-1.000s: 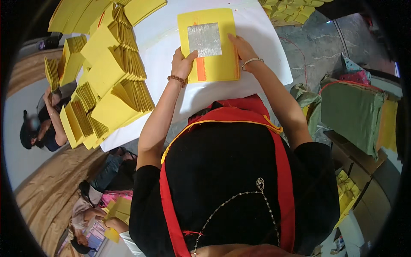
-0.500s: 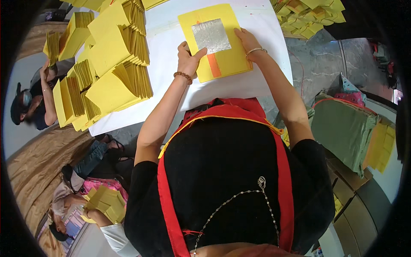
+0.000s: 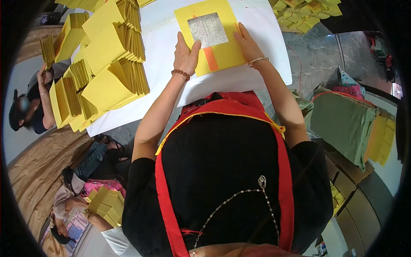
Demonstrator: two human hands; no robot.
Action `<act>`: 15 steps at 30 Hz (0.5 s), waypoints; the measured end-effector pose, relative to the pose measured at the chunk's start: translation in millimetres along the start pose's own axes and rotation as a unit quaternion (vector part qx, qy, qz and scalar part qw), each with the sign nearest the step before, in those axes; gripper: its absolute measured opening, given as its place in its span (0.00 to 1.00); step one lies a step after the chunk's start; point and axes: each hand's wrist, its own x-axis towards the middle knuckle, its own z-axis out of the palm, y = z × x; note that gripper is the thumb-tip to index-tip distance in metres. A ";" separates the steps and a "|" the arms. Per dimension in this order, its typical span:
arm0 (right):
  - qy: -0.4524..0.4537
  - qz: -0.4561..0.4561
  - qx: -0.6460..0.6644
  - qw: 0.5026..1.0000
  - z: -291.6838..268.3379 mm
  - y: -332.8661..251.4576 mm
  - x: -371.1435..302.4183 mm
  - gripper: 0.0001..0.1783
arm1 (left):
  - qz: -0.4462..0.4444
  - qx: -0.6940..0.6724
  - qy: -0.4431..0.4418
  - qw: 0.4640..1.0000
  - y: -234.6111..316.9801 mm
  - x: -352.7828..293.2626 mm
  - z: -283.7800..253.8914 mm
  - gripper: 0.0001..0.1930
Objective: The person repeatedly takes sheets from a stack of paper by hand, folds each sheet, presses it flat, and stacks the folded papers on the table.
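- While the yellow paper (image 3: 231, 55) lies on the white desk (image 3: 274, 62), slightly tilted and directly beyond the red apron (image 3: 227, 101), support it from both sides.
- Left hand (image 3: 185, 56): fingers extended and held together, thumb spread away from them, its tip at the left edge of the paper. No pinch is visible.
- Right hand (image 3: 249, 46): placed along the right edge, fingers pointing away from the body. Whether it pinches the paper cannot be told from this view.
- The step in hand appears to be steadying or aligning the paper. Apply light, equal side pressure; excess force would probably bow the sheet.
- Keep fingertips off the silver square (image 3: 208, 31), which may crease or smudge, and off the orange strip (image 3: 210, 59) below it.
- Hold the bead bracelet (image 3: 180, 74) and the metal bangle (image 3: 258, 61) clear of the paper edges; either could catch.
- Limit sweeps to the left: folded yellow stacks (image 3: 107, 55) fan out across that side of the desk and could topple if knocked.
- Other surroundings: a yellow pile (image 3: 306, 15) at upper right, a green wrapped package (image 3: 340, 124) at right, and a co-worker (image 3: 48, 105) beyond the stacks.
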 end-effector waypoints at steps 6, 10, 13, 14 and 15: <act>0.055 -0.033 -0.001 0.998 -13.7 6.8 -8.5 0.38 | 0.267 0.190 0.040 0.944 28.1 -18.2 -28.0 0.31; 0.067 -0.012 0.065 0.996 -12.4 10.0 -19.1 0.30 | 0.317 0.163 -0.102 0.929 43.0 -39.5 -32.1 0.30; 0.071 -0.026 0.065 0.995 -13.0 18.3 -22.1 0.27 | 0.337 0.201 -0.106 0.914 36.5 -37.7 -33.3 0.31; 0.067 -0.027 0.063 0.995 -13.6 19.5 -23.7 0.27 | 0.342 0.205 -0.116 0.910 35.0 -35.9 -34.2 0.30; 0.067 -0.026 0.064 0.995 -14.2 19.9 -25.7 0.27 | 0.342 0.205 -0.116 0.910 36.1 -34.6 -35.5 0.30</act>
